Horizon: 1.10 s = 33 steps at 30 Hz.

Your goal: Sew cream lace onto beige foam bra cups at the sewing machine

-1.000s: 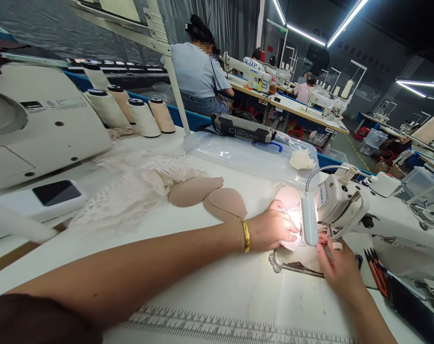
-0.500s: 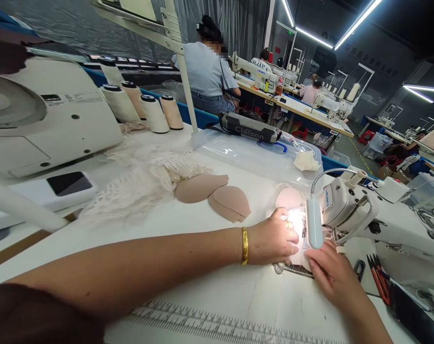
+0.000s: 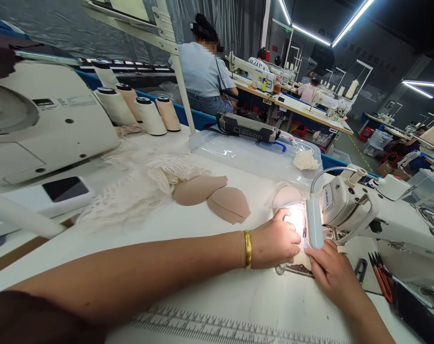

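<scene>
lying apart: two pads (image 3: 211,197), four spools (image 3: 138,112).

I read "Claison" in grey letters on the dark oblong case (image 3: 248,128) atop the clear plastic box (image 3: 245,155). "JUKI" in blue stands on my white sewing machine head (image 3: 337,203) and the distant white machine (image 3: 254,67).

We see four thread cones (image 3: 138,111) standing in a row at upper left. Below them cream lace (image 3: 141,184) lies heaped beside two tan foam cups (image 3: 213,198). At upper centre, a clear plastic bin (image 3: 253,155) bears a grey device (image 3: 247,128), and a seated co-worker (image 3: 204,71) faces away.
</scene>
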{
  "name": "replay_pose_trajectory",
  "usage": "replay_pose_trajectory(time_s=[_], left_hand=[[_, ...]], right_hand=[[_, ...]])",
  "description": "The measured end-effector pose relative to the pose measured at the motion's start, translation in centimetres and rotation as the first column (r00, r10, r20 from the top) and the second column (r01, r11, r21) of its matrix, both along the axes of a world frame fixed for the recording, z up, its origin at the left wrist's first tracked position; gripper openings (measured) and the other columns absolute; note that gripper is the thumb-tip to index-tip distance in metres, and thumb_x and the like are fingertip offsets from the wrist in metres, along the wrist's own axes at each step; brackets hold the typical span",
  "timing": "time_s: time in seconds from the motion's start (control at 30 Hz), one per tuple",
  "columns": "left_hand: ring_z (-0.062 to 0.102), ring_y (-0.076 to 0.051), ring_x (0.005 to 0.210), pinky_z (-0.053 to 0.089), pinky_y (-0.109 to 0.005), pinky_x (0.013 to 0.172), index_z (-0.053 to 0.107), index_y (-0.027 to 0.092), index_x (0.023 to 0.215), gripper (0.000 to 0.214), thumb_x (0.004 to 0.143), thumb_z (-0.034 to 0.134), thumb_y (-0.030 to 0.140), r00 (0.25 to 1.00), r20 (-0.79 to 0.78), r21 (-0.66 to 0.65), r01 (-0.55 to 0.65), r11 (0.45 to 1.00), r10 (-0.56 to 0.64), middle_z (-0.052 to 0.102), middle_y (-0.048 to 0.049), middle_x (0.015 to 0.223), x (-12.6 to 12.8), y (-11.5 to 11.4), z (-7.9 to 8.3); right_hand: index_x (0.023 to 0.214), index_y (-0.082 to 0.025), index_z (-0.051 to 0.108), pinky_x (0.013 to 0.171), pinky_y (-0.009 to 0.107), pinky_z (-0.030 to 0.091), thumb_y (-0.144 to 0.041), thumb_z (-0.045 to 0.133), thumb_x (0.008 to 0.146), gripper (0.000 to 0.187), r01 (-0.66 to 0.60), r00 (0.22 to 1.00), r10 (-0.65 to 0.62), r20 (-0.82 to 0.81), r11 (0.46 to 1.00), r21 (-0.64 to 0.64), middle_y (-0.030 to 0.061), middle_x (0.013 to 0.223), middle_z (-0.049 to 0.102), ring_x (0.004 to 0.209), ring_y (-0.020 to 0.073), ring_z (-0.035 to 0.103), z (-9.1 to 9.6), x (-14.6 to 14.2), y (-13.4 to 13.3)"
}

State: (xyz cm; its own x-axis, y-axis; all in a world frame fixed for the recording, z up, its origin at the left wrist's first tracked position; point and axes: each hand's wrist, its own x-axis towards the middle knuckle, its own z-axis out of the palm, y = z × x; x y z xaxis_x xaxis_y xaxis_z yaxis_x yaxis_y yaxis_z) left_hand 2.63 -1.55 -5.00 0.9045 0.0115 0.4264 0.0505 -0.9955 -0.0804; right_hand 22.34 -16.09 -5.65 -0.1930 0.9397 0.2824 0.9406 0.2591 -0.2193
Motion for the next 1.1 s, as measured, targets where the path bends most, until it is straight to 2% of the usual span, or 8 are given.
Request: replay_pose_trajectory(time_s=[0.23, 0.47, 0.6, 0.67, 0.73, 0.87, 0.93, 1.1], left_hand=[[0.062, -0.021, 0.088, 0.031, -0.050, 0.104, 0.072, 0.026, 0.087, 0.011, 0.093, 0.062, 0.027, 0.999, 0.014, -0.036, 0.048, 0.998, -0.047, 0.073, -0.0017, 0.090, 0.8, 1.5, -0.3], [0.059, -0.023, 0.096, 0.035, -0.048, 0.103, 0.070, 0.023, 0.091, 0.013, 0.095, 0.057, 0.024, 0.995, 0.097, -0.020, 0.012, 1.000, -0.010, 0.071, -0.0061, 0.098, 1.3, 2.5, -0.3], [0.056, -0.026, 0.116, 0.043, -0.044, 0.101, 0.061, 0.018, 0.113, 0.030, 0.090, 0.044, 0.007, 0.928, 0.267, -0.185, -0.215, 0.959, 0.260, 0.064, -0.0125, 0.123, 1.2, 4.9, 0.8], [0.058, -0.021, 0.119, 0.048, -0.036, 0.096, 0.051, 0.015, 0.129, 0.050, 0.084, 0.038, -0.003, 0.902, 0.171, -0.306, -0.334, 0.891, 0.396, 0.062, -0.0132, 0.131, 0.7, 6.5, 1.1], [0.065, -0.020, 0.107, 0.051, -0.031, 0.085, 0.051, 0.014, 0.128, 0.052, 0.082, 0.040, -0.005, 0.908, -0.002, -0.325, -0.396, 0.859, 0.419, 0.068, -0.0109, 0.119, -0.1, 7.6, 1.1], [0.064, -0.022, 0.069, 0.046, -0.031, 0.065, 0.061, 0.019, 0.078, 0.008, 0.085, 0.059, 0.016, 0.919, -0.161, -0.259, -0.392, 0.882, 0.361, 0.065, -0.0021, 0.071, -1.7, 7.4, 0.8], [0.057, -0.020, 0.056, 0.040, -0.031, 0.057, 0.055, 0.020, 0.064, 0.025, 0.082, 0.069, 0.029, 0.918, -0.223, -0.241, -0.377, 0.895, 0.327, 0.056, 0.0010, 0.058, -2.2, 6.4, 1.0], [0.059, -0.016, 0.068, 0.038, -0.028, 0.058, 0.060, 0.020, 0.071, 0.017, 0.075, 0.076, 0.017, 0.963, -0.269, -0.286, -0.074, 0.955, -0.005, 0.063, 0.0018, 0.073, -1.5, 3.2, 1.4]], right_hand=[[0.108, -0.025, 0.066, 0.069, 0.030, 0.049, -0.021, 0.040, 0.100, 0.028, 0.105, 0.992, -0.107, 0.059, 0.993, 0.047, 0.0074, 0.111, 0.070, 0.090, 0.0214, 0.065, -0.8, 0.3, 0.8], [0.126, -0.025, 0.063, 0.072, 0.032, 0.051, -0.026, 0.038, 0.102, 0.035, 0.155, 0.977, -0.169, 0.129, 0.982, 0.111, 0.0089, 0.108, 0.073, 0.085, 0.0219, 0.067, -1.9, 0.6, 1.0], [0.127, -0.023, 0.063, 0.074, 0.032, 0.052, -0.029, 0.036, 0.104, 0.036, 0.170, 0.976, -0.183, 0.117, 0.980, 0.107, 0.0082, 0.100, 0.073, 0.088, 0.0231, 0.067, -2.1, 0.7, 0.7], [0.127, -0.024, 0.063, 0.071, 0.032, 0.051, -0.030, 0.037, 0.104, 0.035, 0.175, 0.977, -0.183, 0.107, 0.981, 0.084, 0.0076, 0.098, 0.073, 0.087, 0.0238, 0.067, -1.9, 0.7, 0.6], [0.128, -0.024, 0.062, 0.068, 0.032, 0.051, -0.029, 0.038, 0.104, 0.035, 0.182, 0.977, -0.188, 0.103, 0.981, 0.068, 0.0073, 0.098, 0.072, 0.087, 0.0242, 0.066, -1.7, 0.6, 0.6], [0.127, -0.025, 0.062, 0.066, 0.031, 0.050, -0.029, 0.038, 0.104, 0.034, 0.183, 0.978, -0.189, 0.085, 0.981, 0.069, 0.0071, 0.098, 0.071, 0.084, 0.0232, 0.066, -1.5, 0.5, 0.6], [0.126, -0.025, 0.062, 0.064, 0.030, 0.048, -0.028, 0.038, 0.103, 0.033, 0.174, 0.981, -0.179, 0.069, 0.982, 0.071, 0.0064, 0.096, 0.070, 0.080, 0.0220, 0.065, -1.5, 0.4, 0.6], [0.125, -0.025, 0.061, 0.059, 0.028, 0.043, -0.028, 0.038, 0.104, 0.032, 0.172, 0.982, -0.176, 0.066, 0.983, 0.060, 0.0038, 0.089, 0.067, 0.071, 0.0201, 0.061, -1.5, 0.4, 0.5]])
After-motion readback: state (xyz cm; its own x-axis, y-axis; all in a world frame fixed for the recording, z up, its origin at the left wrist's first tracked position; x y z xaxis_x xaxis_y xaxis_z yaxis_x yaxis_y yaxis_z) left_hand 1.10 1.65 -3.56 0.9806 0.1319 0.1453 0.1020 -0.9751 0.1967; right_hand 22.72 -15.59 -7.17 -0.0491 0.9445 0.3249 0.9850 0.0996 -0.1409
